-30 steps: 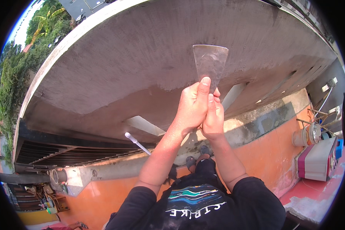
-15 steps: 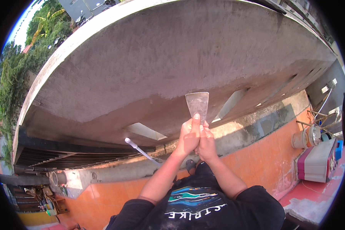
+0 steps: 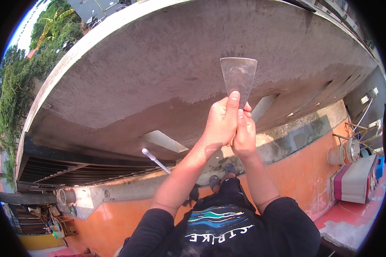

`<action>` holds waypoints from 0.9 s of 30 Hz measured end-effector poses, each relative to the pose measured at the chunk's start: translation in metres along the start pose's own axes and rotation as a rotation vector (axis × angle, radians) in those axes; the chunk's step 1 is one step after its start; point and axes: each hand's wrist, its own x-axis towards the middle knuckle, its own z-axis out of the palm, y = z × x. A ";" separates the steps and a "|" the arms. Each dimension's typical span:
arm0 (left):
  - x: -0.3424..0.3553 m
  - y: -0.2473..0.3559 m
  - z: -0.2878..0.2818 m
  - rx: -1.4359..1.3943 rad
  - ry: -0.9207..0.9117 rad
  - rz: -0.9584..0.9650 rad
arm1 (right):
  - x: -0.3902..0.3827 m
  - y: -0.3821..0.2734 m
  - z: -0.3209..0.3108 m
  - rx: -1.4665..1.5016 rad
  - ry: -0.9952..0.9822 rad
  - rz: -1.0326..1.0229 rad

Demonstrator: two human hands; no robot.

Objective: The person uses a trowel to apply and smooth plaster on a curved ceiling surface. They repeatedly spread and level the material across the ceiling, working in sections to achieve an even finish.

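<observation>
1) Scraper (image 3: 239, 75) is in front of the grey wall (image 3: 137, 68), below its top edge; touch is hard to tell
2) Left hand (image 3: 221, 123) and right hand (image 3: 245, 136) press together around its low end
3) If it tips, a corner could scratch the wall

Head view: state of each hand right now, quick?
Left hand: closed, holding the putty knife, thumb against its blade.
Right hand: closed on the same putty knife, against the left hand; handle hidden.
</observation>
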 end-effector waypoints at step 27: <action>-0.025 -0.030 -0.011 0.052 0.059 -0.192 | -0.031 0.017 0.004 -0.013 0.063 0.207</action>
